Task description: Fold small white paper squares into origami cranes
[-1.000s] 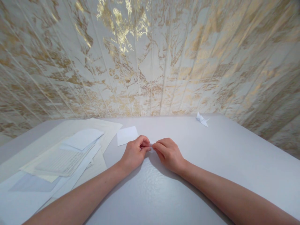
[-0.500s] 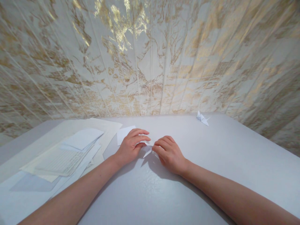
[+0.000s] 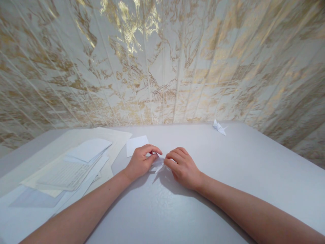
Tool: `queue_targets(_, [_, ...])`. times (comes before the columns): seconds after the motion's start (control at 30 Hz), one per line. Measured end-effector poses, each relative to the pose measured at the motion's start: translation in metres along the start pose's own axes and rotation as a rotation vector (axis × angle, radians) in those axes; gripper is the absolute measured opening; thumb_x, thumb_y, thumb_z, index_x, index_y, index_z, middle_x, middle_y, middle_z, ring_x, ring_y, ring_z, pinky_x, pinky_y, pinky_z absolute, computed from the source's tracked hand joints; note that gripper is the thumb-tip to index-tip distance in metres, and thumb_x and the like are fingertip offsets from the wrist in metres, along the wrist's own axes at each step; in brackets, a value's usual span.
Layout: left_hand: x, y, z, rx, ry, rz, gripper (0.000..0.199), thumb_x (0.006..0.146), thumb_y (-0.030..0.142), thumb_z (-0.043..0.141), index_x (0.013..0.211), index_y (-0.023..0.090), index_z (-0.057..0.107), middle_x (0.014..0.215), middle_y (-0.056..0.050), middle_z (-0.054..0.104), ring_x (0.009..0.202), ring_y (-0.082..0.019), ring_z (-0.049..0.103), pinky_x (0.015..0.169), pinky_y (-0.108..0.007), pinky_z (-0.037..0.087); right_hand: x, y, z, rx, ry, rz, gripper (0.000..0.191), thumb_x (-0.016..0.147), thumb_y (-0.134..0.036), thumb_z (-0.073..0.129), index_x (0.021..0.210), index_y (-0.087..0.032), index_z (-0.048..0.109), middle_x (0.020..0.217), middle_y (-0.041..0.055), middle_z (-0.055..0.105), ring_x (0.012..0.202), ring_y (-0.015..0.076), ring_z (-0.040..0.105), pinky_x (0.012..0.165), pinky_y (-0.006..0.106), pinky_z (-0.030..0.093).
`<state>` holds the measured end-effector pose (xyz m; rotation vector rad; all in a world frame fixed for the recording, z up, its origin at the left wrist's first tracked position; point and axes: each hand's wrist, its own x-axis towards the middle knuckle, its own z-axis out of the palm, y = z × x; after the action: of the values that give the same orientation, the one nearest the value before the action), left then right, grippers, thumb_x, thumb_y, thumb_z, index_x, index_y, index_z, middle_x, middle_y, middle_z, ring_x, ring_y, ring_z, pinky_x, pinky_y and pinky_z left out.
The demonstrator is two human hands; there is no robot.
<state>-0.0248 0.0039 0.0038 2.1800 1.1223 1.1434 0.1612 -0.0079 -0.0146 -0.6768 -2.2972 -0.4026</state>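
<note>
Fingers of the right hand (image 3: 184,167) pinch the right side of one small folded paper (image 3: 159,165); the left hand's (image 3: 141,161) thumb and forefinger nearly meet at its left, whether pressing it I cannot tell. The paper is white and creased, with a narrow point slanting toward the near edge, mid-table (image 3: 162,217). One white paper bird (image 3: 219,127) lies by the far right corner, one plain white sheet (image 3: 135,143) near the far edge, several overlapping papers (image 3: 88,150) at the left.
</note>
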Motion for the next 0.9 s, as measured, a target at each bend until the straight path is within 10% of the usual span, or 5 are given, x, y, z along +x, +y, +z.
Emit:
queue_targets(0.17, [0.001,0.0053,-0.0028,-0.064,-0.15,0.009,0.017,0.072,0.02,0.053,0.084,0.016,0.064,0.085,-0.004,0.069,0.08,-0.017,0.061,0.076,-0.028,0.046,-0.0003,0.0003,0.0007,-0.007,-0.003,-0.007,0.02,0.077,-0.001,0.044,0.077,-0.016,0.057,0.078,0.0045,0.062,0.075,0.0176,0.05,0.072,0.031,0.036])
queue_targets(0.9, [0.0042,-0.0006,0.0056,0.052,-0.126,-0.075,0.011,0.071,0.015,0.058,0.067,0.019,0.067,0.073,-0.001,0.07,0.07,-0.015,0.062,0.072,-0.026,0.047,-0.0009,-0.002,0.0026,0.043,-0.059,0.032,0.023,0.077,0.0,0.041,0.078,-0.016,0.057,0.075,0.0054,0.063,0.073,0.0172,0.052,0.071,0.03,0.037])
